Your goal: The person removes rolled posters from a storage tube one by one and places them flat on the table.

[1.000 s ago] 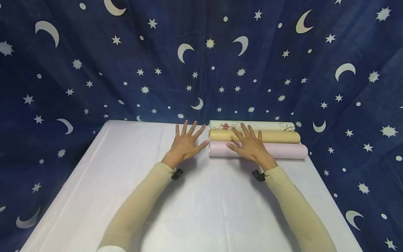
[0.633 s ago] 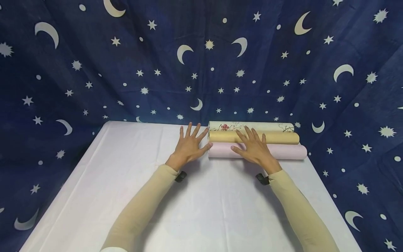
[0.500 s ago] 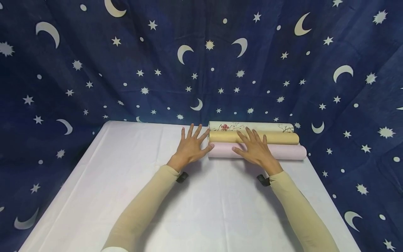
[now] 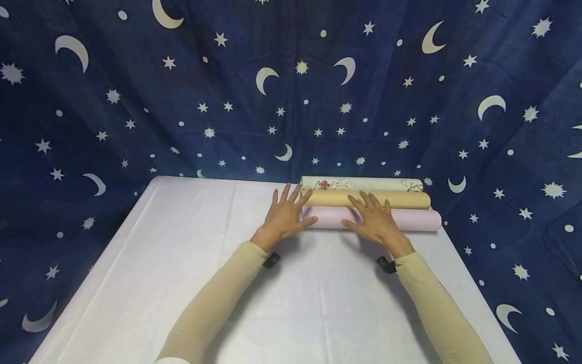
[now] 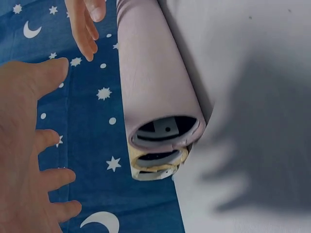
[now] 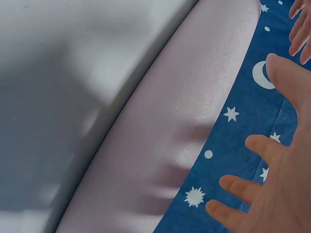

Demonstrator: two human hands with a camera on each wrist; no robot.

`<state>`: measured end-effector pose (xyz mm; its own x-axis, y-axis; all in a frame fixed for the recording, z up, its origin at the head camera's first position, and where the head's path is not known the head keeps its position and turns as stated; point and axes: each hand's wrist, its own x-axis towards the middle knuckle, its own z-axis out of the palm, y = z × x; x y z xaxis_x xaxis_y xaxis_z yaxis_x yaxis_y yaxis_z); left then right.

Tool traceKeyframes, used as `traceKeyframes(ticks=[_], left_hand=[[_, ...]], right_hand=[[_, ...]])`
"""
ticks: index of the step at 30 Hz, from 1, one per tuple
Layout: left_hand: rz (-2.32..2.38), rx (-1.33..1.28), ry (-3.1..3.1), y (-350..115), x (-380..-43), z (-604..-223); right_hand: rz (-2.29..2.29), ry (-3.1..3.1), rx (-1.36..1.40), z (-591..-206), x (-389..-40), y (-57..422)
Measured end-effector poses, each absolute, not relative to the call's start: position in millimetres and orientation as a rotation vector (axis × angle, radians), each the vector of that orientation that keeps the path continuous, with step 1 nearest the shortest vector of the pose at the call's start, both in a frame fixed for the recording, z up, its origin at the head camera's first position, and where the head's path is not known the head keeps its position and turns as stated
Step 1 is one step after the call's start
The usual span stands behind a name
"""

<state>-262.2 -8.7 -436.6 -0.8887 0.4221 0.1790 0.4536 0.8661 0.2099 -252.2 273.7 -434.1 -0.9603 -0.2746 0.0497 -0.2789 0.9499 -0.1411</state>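
Three wallpaper rolls lie side by side at the far right of the table: a white one with red blossoms point(image 4: 368, 183) at the back, a yellow one point(image 4: 327, 198) in the middle and a pink one point(image 4: 420, 220) in front. My left hand point(image 4: 283, 218), fingers spread, is at the rolls' left ends; the left wrist view shows it held above their hollow ends point(image 5: 165, 132). Over the pink and yellow rolls, my right hand point(image 4: 376, 222) hovers with fingers apart. In the right wrist view its shadow falls on the pink roll point(image 6: 160, 131). Neither hand holds anything.
A white cloth covers the table point(image 4: 291, 303). Behind it and along both sides hangs a dark blue curtain point(image 4: 236, 76) with moons and stars. The rolls lie close to the table's back edge and reach its right edge.
Both hands have drifted right and a little nearer to me, fingers still spread. The left fingertips now overlap the rolls' left ends in the head view. The rolls stay where they were.
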Motion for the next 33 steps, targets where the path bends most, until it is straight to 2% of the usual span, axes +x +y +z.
traceKeyframes(ticks=[33], left_hand=[[-0.22,-0.863,-2.914,51,-260,-470]], right_hand=[[0.284,-3.082,0.415,-453,-252,327]])
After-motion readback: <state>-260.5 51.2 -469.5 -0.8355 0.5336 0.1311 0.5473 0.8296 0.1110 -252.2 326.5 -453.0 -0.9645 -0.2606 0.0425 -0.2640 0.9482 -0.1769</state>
